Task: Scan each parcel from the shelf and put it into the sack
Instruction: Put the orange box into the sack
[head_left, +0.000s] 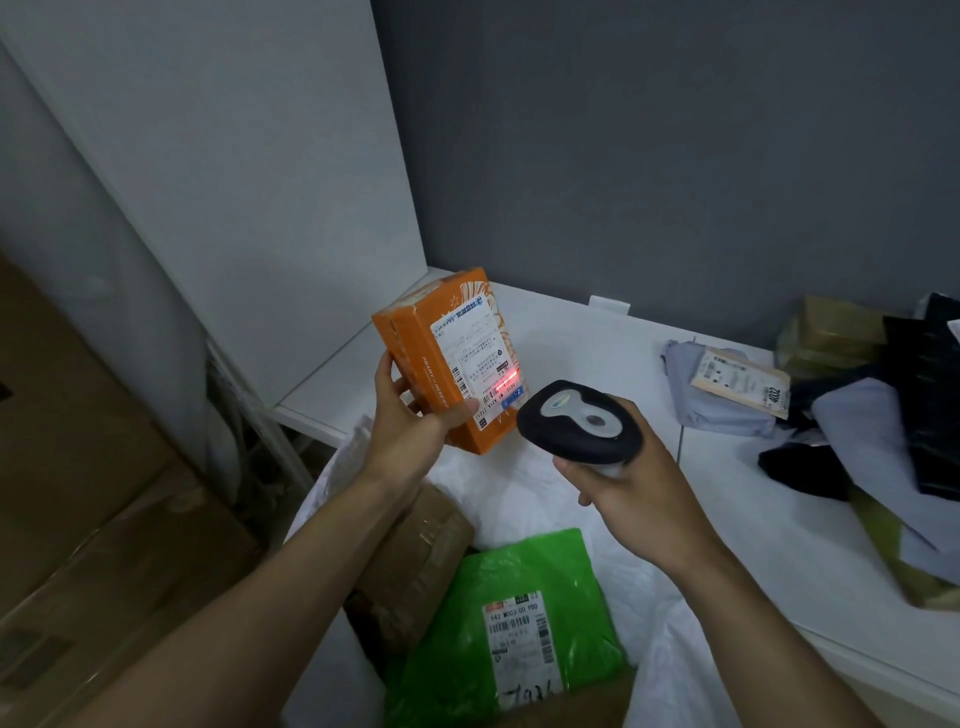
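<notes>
The left forearm (291, 561) and the right forearm (753, 613), both bare, are stretched forward from the bottom of the view. The left hand (410, 423) is raised, its thumb laid across the front of an orange box (447, 358) and its fingers wrapped behind, so that the box is held tilted. The right hand (626, 491), seen from the back, is curled round the handle of a scanner (579, 421). The hands are held near each other, not touching.

Head-worn wide view, downward, close over shelf (597, 353) and sack (519, 493)
</notes>
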